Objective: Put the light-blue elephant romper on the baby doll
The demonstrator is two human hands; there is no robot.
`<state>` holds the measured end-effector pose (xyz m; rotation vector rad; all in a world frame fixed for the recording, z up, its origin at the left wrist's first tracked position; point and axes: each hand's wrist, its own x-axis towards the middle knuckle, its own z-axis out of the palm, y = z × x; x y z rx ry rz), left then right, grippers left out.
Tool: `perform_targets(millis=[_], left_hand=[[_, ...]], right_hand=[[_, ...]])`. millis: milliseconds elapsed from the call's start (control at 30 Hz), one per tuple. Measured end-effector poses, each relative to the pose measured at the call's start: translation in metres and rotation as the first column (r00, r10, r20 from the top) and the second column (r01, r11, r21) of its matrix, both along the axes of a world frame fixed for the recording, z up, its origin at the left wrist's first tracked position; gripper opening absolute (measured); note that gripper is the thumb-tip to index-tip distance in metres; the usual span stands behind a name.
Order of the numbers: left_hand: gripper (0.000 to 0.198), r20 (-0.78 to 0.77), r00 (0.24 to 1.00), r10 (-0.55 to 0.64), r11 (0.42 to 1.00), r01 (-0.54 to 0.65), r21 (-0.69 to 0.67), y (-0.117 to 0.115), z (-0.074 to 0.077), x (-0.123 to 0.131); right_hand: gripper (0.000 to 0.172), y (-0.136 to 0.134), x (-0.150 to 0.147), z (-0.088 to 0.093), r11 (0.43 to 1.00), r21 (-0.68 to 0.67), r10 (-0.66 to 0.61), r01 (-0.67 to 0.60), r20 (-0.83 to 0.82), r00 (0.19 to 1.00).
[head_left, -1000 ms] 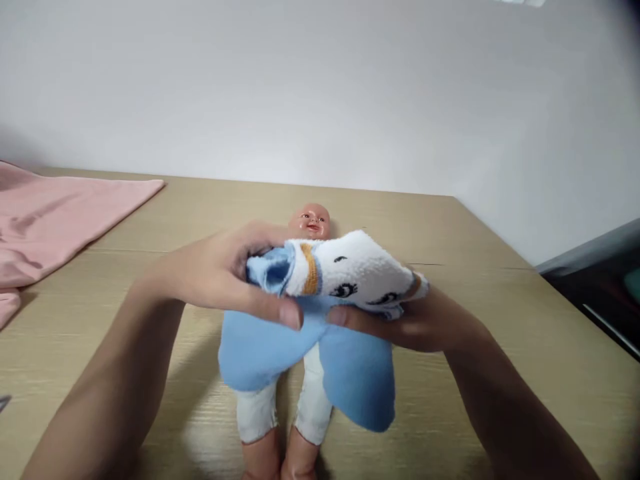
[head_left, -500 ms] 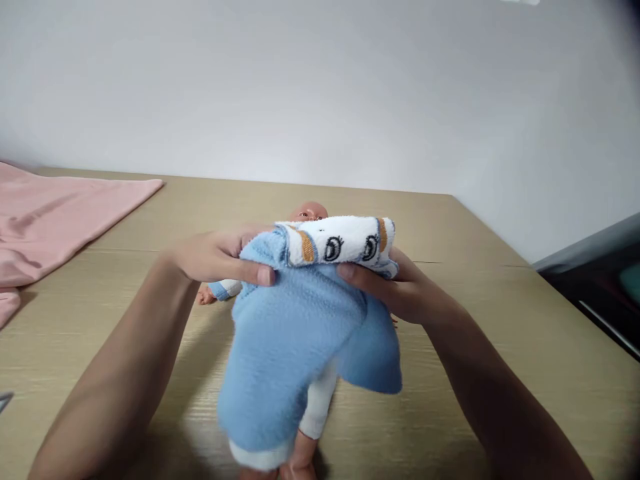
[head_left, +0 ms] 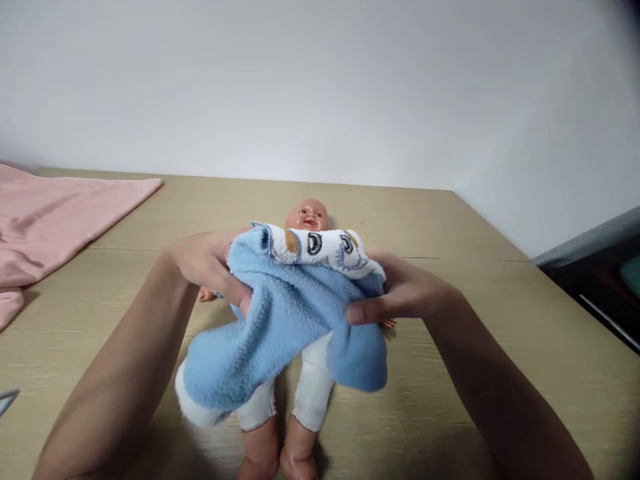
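A blue fleece doll garment [head_left: 295, 300] is stretched between my two hands over a baby doll [head_left: 307, 212]. Its folded white band carries embroidered eyes and orange patches, and two blue ends hang down, the left one with a white cuff. My left hand [head_left: 213, 263] grips the garment's left side, thumb in front and fingers behind the cloth. On the other side my right hand [head_left: 407, 287] pinches it with the thumb pressed on the front. The doll lies face up, feet towards me, in white leggings [head_left: 313, 387]. Cloth hides its torso and most of its arms.
The doll lies on a wooden table [head_left: 475, 373]. A pink cloth [head_left: 60, 220] is spread at the back left. A dark object [head_left: 595, 280] stands beyond the right edge, and a pale wall [head_left: 320, 87] rises behind. A small object's tip [head_left: 7, 400] shows at the left edge.
The garment has dropped slightly and shifted left, its left end swinging outwards. More of the doll's face and both legs now show. Both hands keep their hold.
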<state>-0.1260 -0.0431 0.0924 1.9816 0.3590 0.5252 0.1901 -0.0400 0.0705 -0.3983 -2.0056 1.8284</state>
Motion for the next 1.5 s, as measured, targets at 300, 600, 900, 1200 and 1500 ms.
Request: perform_targets(millis=[300,600,900,1200,1500], left_hand=[[0.022,-0.106,0.982,-0.157,0.977,0.139,-0.163,-0.002,0.000,0.014],[0.023,-0.081,0.996,0.041,0.999,-0.042,-0.018,-0.005,0.001,0.009],[0.041,0.034,0.964,0.262,0.921,-0.240,-0.308,-0.016,-0.014,0.030],[0.050,-0.023,0.998,0.061,0.958,-0.065,-0.280,-0.003,-0.012,0.030],[0.025,-0.092,0.994,0.065,0.967,-0.085,-0.240,-0.007,0.001,0.026]], right_hand=[[0.037,-0.016,-0.012,0.000,0.922,0.186,-0.331,0.340,-0.078,0.940],[0.044,-0.012,-0.004,0.004,0.999,0.031,0.033,-0.036,0.084,0.996],[0.048,-0.017,-0.017,-0.006,0.912,0.042,-0.410,0.409,0.029,0.912],[0.048,-0.019,-0.039,-0.018,0.821,-0.078,-0.568,0.565,-0.016,0.823],[0.054,-0.016,-0.032,-0.017,0.892,-0.052,-0.450,0.449,-0.017,0.893]])
